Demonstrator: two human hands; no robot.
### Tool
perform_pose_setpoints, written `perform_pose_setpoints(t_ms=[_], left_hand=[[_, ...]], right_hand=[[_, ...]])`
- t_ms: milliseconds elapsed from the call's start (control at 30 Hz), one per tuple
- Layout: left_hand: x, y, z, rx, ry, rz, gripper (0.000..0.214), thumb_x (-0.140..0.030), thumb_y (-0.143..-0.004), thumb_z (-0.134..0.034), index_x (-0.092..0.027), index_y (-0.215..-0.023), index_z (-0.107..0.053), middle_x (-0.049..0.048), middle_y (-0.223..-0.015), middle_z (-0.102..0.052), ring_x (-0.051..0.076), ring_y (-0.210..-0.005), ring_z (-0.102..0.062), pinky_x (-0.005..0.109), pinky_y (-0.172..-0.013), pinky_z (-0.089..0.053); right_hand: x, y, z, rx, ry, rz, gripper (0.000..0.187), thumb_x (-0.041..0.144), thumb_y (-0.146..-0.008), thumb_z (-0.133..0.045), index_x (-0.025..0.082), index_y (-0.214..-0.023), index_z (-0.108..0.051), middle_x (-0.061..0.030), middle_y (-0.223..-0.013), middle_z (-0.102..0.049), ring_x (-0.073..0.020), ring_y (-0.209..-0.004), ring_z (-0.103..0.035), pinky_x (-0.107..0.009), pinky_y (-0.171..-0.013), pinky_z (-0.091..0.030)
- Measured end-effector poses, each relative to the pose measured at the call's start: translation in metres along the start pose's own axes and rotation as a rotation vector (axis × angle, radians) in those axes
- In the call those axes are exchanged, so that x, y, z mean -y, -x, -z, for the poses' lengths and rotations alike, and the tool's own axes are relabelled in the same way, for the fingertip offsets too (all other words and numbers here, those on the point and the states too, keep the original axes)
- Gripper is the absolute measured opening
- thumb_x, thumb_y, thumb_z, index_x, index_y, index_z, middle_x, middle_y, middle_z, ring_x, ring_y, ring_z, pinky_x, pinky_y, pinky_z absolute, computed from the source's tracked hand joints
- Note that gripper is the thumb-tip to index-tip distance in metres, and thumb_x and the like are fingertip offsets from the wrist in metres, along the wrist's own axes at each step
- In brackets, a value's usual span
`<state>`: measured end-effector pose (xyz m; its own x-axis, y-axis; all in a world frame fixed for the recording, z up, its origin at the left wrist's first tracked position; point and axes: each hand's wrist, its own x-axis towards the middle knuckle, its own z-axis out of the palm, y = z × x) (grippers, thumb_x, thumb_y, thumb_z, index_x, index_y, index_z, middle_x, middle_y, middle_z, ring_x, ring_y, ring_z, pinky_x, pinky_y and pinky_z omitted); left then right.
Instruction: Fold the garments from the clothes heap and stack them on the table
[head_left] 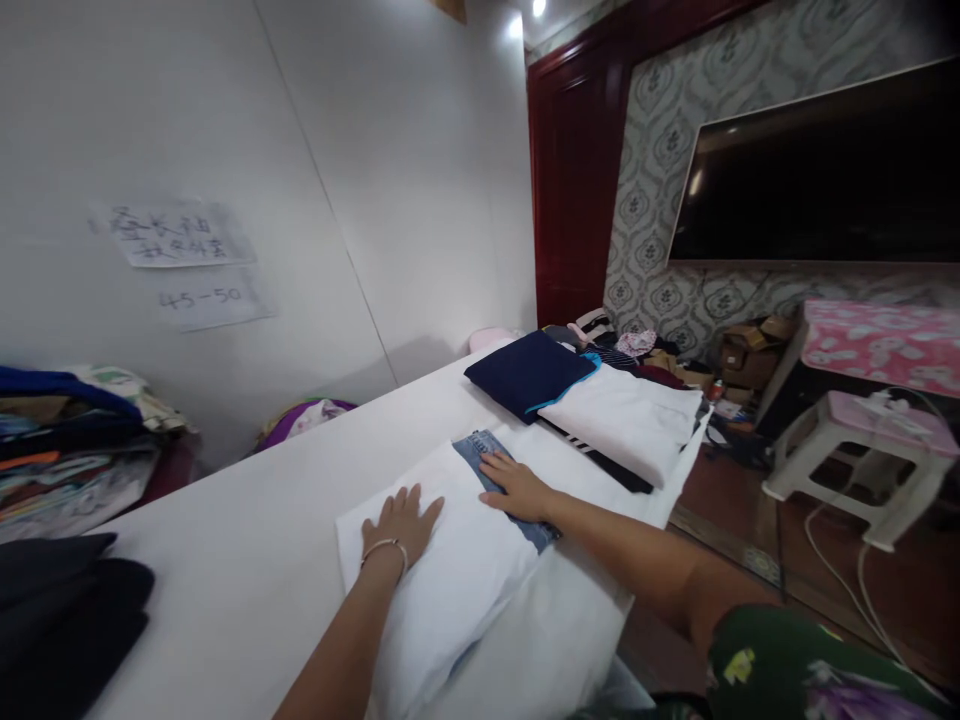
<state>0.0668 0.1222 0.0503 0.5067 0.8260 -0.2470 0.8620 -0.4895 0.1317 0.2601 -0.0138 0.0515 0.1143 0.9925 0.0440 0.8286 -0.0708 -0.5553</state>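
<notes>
Okay so both your hands are planted flat on the white folded garment (442,595), which sits right underneath your palms on the white table (217,540) and reaches out past your fingertips toward 12 o'clock. Your left hand (397,530), the one with the bracelet (390,544) at the wrist, is wide open, fingers fanned out, palm down on the plain white cloth, not gripping anything. Your right hand (523,490) is open too, palm down, fingers a bit closer together and pointing to about 10 o'clock; it's lying across the denim strip (472,455) and isn't pinching it as far as I can see. That strip runs from upper left to lower right under your right hand, so it's roughly 2 to 3 o'clock from your left one. Can't tell if it's sewn on or a separate piece, tbh. From your right hand, the navy folded garment with turquoise trim (525,370) is at 12 o'clock, another white folded piece (634,410) is at 2, and a black item with white stripes (611,468) pokes out below that one, between 2 and 3. There's an off-white sheet (551,625) at 5 o'clock, and some dark clothing (64,610) well apart from your left hand, between 8 and 9.
</notes>
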Motion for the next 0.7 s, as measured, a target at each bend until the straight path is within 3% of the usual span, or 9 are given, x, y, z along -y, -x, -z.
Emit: perform_pose_setpoints(t_ms=[133, 300, 367, 467, 567, 700], left_hand=[[0.003, 0.001, 0.002, -0.092, 0.079, -0.027, 0.069, -0.058, -0.087, -0.034, -0.020, -0.145, -0.035, 0.0098, -0.155, -0.027, 0.032, -0.142, -0.022, 0.060, -0.111, -0.021], [0.022, 0.012, 0.003, -0.285, 0.274, -0.038, 0.058, -0.047, -0.091, -0.035, -0.013, -0.134, -0.049, 0.0130, -0.146, -0.044, 0.026, -0.135, -0.040, 0.042, -0.113, -0.028], [0.031, 0.024, -0.003, -0.352, 0.317, 0.024, 0.057, -0.046, -0.089, -0.042, -0.011, -0.133, -0.050, 0.0147, -0.148, -0.041, 0.028, -0.138, -0.034, 0.043, -0.115, -0.024], [0.037, 0.050, -0.019, -0.437, 0.496, 0.155, 0.069, -0.046, -0.085, -0.050, -0.003, -0.138, -0.040, 0.0210, -0.151, -0.031, 0.030, -0.142, -0.024, 0.042, -0.117, -0.021], [0.036, 0.078, -0.031, -0.474, 0.796, 0.284, 0.075, -0.047, -0.083, -0.054, -0.003, -0.140, -0.032, 0.0235, -0.146, -0.039, 0.029, -0.135, -0.039, 0.039, -0.112, -0.030], [0.031, 0.101, -0.033, -0.457, 1.007, 0.348, 0.072, -0.039, -0.077, -0.067, -0.011, -0.137, -0.037, 0.0188, -0.139, -0.049, 0.027, -0.123, -0.052, 0.037, -0.105, -0.040]], right_hand=[[-0.013, 0.005, -0.006, -0.032, -0.062, 0.016, 0.070, 0.057, -0.089, -0.044, 0.019, -0.148, -0.032, -0.0070, -0.157, -0.019, -0.0284, -0.145, -0.010, -0.047, -0.115, -0.016], [-0.017, 0.001, -0.009, -0.061, -0.097, 0.029, 0.071, 0.059, -0.089, -0.044, 0.019, -0.147, -0.035, -0.0074, -0.156, -0.021, -0.0282, -0.145, -0.010, -0.046, -0.116, -0.015], [-0.022, 0.000, -0.013, -0.067, -0.127, 0.038, 0.073, 0.062, -0.088, -0.044, 0.020, -0.146, -0.035, -0.0079, -0.156, -0.021, -0.0279, -0.145, -0.011, -0.046, -0.117, -0.014], [-0.031, -0.002, -0.019, -0.078, -0.160, 0.054, 0.077, 0.066, -0.085, -0.044, 0.019, -0.145, -0.037, -0.0092, -0.156, -0.022, -0.0276, -0.145, -0.010, -0.047, -0.117, -0.012], [-0.038, -0.004, -0.023, -0.097, -0.183, 0.064, 0.081, 0.070, -0.084, -0.043, 0.016, -0.144, -0.040, -0.0110, -0.155, -0.024, -0.0279, -0.145, -0.010, -0.047, -0.118, -0.011], [-0.042, 0.009, -0.024, -0.133, -0.193, 0.034, 0.076, 0.068, -0.083, -0.045, 0.018, -0.141, -0.045, -0.0093, -0.155, -0.025, -0.0282, -0.145, -0.012, -0.047, -0.118, -0.011]])
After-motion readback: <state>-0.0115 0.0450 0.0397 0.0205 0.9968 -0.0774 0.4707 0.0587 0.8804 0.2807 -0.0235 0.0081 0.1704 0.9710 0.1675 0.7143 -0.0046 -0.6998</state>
